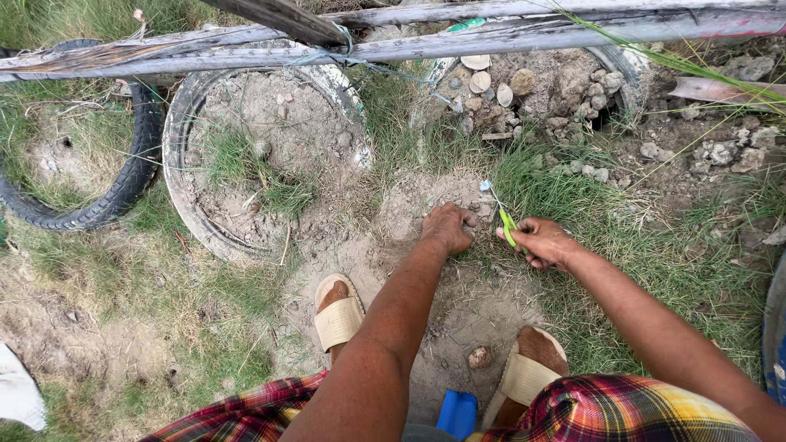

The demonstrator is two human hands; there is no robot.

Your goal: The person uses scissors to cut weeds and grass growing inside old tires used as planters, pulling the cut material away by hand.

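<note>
Across the top of the frame runs a rough rail of weathered wooden poles [393, 37], lashed with thin cord; below it two old tyres lie sunk in the ground, a black one [123, 184] at the left edge and a pale, dirt-filled one [184, 164] beside it. A mound of soil with shells and stones [524, 86] sits upper right of centre. Patchy grass [647, 245] surrounds a bare dirt patch [458, 303] at the middle.

The left hand [448, 227] is pressed knuckles-down on the dirt at centre frame, its fingers curled narrow against soil or grass roots; whether they pinch anything I cannot tell. The right hand [544, 242], just to the right, is closed around a small green-handled cutting tool [508, 225], whose thin tip points up toward the mound and ends close to the left knuckles.

Judging from that closeness, a slip of the tool could nick the left fingers. The loose, crumbly dirt could give under the sandalled feet [337, 315] in the squat, and the low rail is near enough overhead to bump.

No packages, labels or signs show; the nearest made things are a blue object [457, 413] at bottom centre and a white scrap [16, 397] at lower left.
</note>
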